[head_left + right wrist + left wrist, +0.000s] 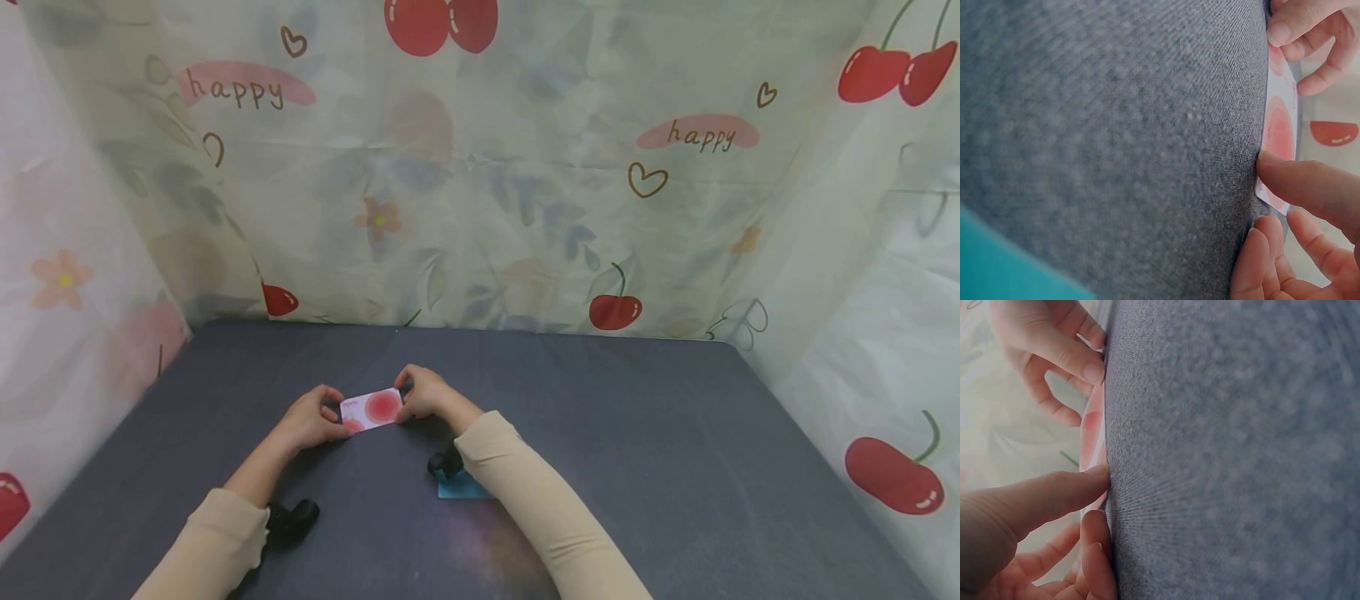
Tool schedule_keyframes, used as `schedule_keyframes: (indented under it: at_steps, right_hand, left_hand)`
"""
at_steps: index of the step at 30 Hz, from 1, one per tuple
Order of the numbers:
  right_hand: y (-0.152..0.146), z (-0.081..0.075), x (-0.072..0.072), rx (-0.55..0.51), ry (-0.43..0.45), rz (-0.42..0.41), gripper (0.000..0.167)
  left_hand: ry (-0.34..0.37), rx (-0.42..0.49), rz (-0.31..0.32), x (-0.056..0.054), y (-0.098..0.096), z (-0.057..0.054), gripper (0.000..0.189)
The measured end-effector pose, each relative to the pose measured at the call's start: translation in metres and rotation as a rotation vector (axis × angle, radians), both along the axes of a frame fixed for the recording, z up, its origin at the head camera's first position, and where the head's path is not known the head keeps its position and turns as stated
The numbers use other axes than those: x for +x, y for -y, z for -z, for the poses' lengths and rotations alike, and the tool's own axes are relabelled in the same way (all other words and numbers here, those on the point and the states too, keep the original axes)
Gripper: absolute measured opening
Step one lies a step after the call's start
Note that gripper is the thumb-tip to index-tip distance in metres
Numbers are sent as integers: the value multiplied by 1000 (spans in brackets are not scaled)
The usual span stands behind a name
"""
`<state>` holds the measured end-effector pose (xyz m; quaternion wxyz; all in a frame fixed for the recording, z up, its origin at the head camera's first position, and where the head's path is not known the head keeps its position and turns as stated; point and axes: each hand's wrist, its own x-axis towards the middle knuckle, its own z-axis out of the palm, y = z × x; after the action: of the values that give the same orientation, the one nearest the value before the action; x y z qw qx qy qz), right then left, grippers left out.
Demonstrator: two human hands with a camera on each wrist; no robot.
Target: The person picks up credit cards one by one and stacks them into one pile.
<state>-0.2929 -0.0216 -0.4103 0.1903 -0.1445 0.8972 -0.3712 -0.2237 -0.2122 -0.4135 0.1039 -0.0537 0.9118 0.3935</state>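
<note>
A small white card [372, 410] with pink and red round patches lies flat at the dark table's middle left. At its left end is my left hand [310, 418], thumb on the near corner and a finger at the far corner. My right hand [422, 393] holds the right end the same way. In the left wrist view, the left thumb [1054, 497] presses the card's near edge [1093, 434], which is seen almost side-on. The right wrist view shows the right thumb [1307, 187] on a corner of the card [1280, 131]; the remaining fingers curl beside it.
A flat blue item [463, 487] lies under the right forearm, partly hidden by the sleeve and a black wrist device [446, 461]. Another black device [294, 520] is at the left wrist. Printed curtains [480, 208] stand behind and beside the grey table [675, 467].
</note>
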Motion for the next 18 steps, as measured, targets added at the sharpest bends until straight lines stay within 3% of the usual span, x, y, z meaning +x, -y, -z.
schedule_keyframes:
  at_steps: [10, 18]
  right_hand:
    - [-1, -1, 1, -51, 8, 6, 44]
    - [-3, -2, 3, -129, 63, 9, 44]
  left_hand:
    - [-25, 24, 20, 0, 2, 0, 56]
    - [-62, 49, 26, 2, 3, 1, 58]
